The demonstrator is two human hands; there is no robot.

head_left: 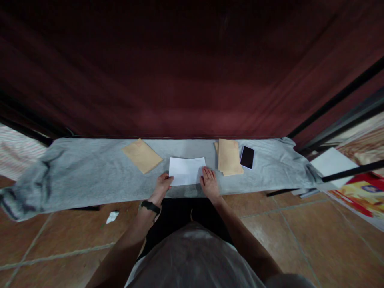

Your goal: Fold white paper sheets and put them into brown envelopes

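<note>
A white sheet of paper lies in front of me on the grey cloth. At its lower left corner my left hand is closed, with the paper's edge between thumb and fingers. My right hand lies flat on the right edge of the sheet, its fingers stretched out and pointing away from me. Left of the paper rests a brown envelope, turned at an angle. On the other side is a small stack of brown envelopes, a short way from my right fingertips.
Just right of the stack lies a dark-screened phone. Grey cloth covers the long narrow table, with a dark red curtain behind it. A colourful box and a black metal bar are at the right. White scrap lies on the tiled floor.
</note>
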